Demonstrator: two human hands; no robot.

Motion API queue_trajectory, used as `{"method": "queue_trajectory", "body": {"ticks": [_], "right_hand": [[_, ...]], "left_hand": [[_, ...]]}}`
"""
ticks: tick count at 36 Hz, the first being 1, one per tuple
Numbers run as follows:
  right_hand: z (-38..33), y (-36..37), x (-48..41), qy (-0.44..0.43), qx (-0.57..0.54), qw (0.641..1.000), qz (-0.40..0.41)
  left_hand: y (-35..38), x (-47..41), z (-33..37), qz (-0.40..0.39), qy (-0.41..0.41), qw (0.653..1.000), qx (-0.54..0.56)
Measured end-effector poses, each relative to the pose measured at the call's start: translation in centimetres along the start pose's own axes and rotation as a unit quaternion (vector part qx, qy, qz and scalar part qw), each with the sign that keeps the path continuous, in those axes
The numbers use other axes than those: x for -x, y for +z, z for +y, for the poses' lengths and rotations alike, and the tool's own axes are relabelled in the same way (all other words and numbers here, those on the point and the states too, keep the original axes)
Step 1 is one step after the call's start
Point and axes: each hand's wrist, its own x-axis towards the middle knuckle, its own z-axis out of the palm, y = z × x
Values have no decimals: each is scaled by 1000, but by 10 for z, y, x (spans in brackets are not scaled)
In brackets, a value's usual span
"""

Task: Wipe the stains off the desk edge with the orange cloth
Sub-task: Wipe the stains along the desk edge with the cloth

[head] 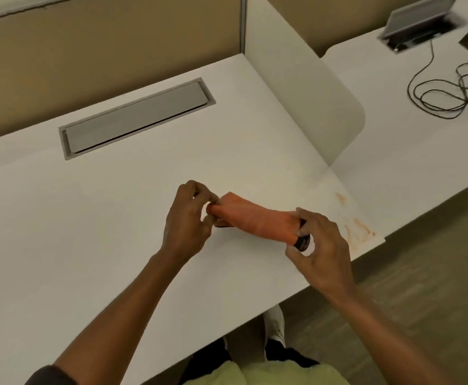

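**Operator:** Starting with the largest item: the white desk [116,218] fills most of the view, and I take its right front corner as my landmark. Reddish-orange stains [357,232] run along the edge at that corner, and they look untouched.

**Reviewer:** Which step is in hand?

**Operator:** Preparation, in my judgement. I see the orange cloth [258,220] rolled into a short bundle and held just above the desk surface, left of the corner and clear of the stains. No wiping contact yet.

**Reviewer:** Hand states?

**Operator:** The left hand [188,218] is pinched closed on the cloth's far-left end. The right hand [321,251] grips the end nearest the corner, with something dark tucked at that end; I cannot tell what it is.

**Reviewer:** Next move?

**Operator:** I judge the cloth needs carrying right, towards the corner, and pressing flat on the stained strip, with a firm one-hand grip for rubbing along the edge.

**Reviewer:** Anything else?

**Operator:** A closed grey cable hatch [135,118] sits well back from the corner.
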Motion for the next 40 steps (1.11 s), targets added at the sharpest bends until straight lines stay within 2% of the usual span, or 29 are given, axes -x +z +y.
{"method": "queue_trajectory", "body": {"ticks": [4, 8, 11, 13, 16, 20, 26, 29, 31, 37, 40], "right_hand": [[32, -14, 18, -123, 88, 988, 27], [57, 0, 53, -181, 154, 970, -53], [63, 19, 85, -198, 195, 946, -167], [60, 27, 99, -193, 206, 936, -212], [52, 28, 98, -162, 156, 952, -206], [41, 25, 77, -157, 97, 965, -186], [39, 53, 37, -242, 187, 916, -259], [44, 70, 21, -232, 218, 901, -294], [45, 78, 20, -213, 215, 905, -297], [36, 82, 42, -93, 208, 946, -232], [37, 73, 68, -12, 200, 960, -193]], "left_hand": [[34, 2, 24, -9, 43, 999, -3], [68, 15, 30, -68, 22, 996, -50], [85, 29, 22, -114, -2, 992, -58], [87, 37, 14, -122, 8, 989, -81], [82, 44, 1, -104, 31, 985, -135], [70, 47, -13, -69, 2, 984, -165], [76, 48, -14, -109, 3, 984, -139], [89, 48, -12, -116, -12, 989, -94], [99, 48, -12, -115, -19, 990, -76], [117, 53, -9, -81, -83, 993, -12], [125, 56, -6, -94, -78, 992, -17]]}}
